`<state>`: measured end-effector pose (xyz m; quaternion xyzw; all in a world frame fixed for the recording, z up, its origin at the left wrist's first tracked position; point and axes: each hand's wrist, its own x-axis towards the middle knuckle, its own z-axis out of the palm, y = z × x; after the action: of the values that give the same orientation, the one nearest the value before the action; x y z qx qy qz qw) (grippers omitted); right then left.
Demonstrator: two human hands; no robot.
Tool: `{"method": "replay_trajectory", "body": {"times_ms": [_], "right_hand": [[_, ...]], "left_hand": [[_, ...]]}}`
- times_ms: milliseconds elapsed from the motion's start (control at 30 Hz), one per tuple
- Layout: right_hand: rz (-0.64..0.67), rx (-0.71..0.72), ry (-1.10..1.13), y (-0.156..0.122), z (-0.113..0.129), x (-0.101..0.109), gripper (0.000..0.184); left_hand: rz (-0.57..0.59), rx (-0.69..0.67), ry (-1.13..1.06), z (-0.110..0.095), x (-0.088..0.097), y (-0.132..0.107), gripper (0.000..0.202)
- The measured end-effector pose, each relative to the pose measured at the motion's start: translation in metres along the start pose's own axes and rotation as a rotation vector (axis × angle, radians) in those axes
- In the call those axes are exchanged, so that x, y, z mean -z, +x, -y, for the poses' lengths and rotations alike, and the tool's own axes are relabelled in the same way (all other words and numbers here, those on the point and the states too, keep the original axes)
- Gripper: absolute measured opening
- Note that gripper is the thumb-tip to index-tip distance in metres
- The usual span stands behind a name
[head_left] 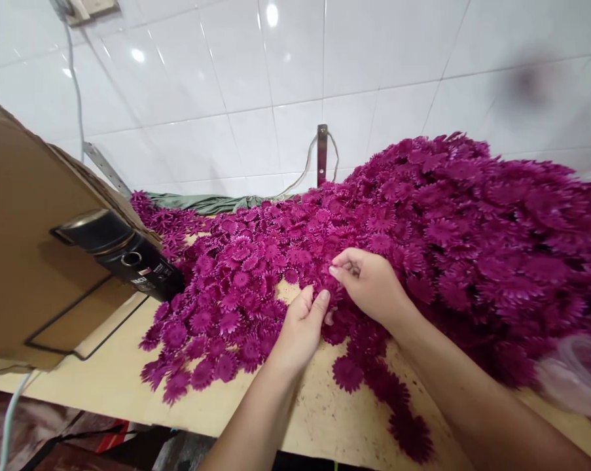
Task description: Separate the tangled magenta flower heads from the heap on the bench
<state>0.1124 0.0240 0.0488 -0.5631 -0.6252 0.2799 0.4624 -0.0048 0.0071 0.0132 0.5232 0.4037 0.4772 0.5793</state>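
A large heap of magenta fabric flower heads (447, 216) covers the wooden table (118, 386), highest at the right and thinning to the left. My left hand (300, 327) and my right hand (368, 281) meet at the middle of the heap. Both pinch at one magenta flower head (330, 288) between their fingertips. More flower heads lie flat around and under both hands.
A cardboard box (25, 248) with a black device (123, 252) on it stands at the left. A white tiled wall (256, 85) with a metal bracket (321, 152) and cable runs behind. Clear plastic (580, 373) lies at the right edge. A green cloth (201, 203) lies at the back.
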Motion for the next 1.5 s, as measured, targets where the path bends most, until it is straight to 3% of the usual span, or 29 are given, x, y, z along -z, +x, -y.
{"method": "replay_trajectory", "body": {"times_ms": [100,233,300,433,500,567,633,800,1033,1233,1300,1367,1433,1500], "right_hand": [[-0.112,0.033,-0.023,0.017,0.003,0.006,0.005],[-0.441,0.012,-0.214,0.047,-0.002,0.033,0.011],[-0.462,-0.016,-0.299,0.055,-0.006,0.048,0.021],[-0.295,0.141,-0.416,0.033,-0.005,0.051,0.048],[-0.152,0.19,-0.376,0.009,0.001,0.039,0.038],[0.059,0.145,-0.251,-0.013,0.007,0.024,0.027],[0.185,0.106,-0.173,-0.027,0.01,0.011,0.02],[0.256,0.037,-0.071,-0.028,0.001,0.002,0.004],[0.045,0.043,-0.173,-0.012,-0.009,0.003,0.013],[-0.412,-0.014,-0.289,0.032,-0.007,0.036,0.009],[-0.329,-0.025,-0.253,0.033,0.0,0.045,0.009],[-0.069,0.002,-0.199,0.021,0.008,0.044,0.016],[0.2,0.055,-0.162,0.002,0.013,0.033,0.019],[0.293,0.103,-0.157,-0.012,0.012,0.018,0.01]], "left_hand": [[-0.008,-0.047,-0.004,-0.008,-0.004,-0.003,0.04],[0.05,-0.038,0.015,-0.014,-0.001,-0.014,0.036],[0.055,-0.004,0.021,-0.013,0.004,-0.018,0.031],[0.0,0.032,0.009,-0.01,0.01,-0.013,0.028],[0.006,0.016,0.023,-0.009,0.009,-0.008,0.032],[-0.014,0.007,0.011,-0.008,0.007,-0.004,0.04],[-0.046,0.026,-0.038,-0.005,0.005,-0.001,0.044],[-0.037,0.108,-0.011,0.006,0.005,0.0,0.054],[0.016,-0.014,0.141,-0.005,-0.001,-0.006,0.046],[0.062,0.039,0.153,-0.005,0.002,-0.019,0.037],[0.021,0.036,0.122,-0.001,0.006,-0.018,0.038],[-0.026,0.027,0.087,0.001,0.01,-0.013,0.041],[-0.026,0.043,0.061,0.001,0.011,-0.008,0.041],[0.001,0.065,0.063,-0.001,0.01,-0.005,0.041]]}}
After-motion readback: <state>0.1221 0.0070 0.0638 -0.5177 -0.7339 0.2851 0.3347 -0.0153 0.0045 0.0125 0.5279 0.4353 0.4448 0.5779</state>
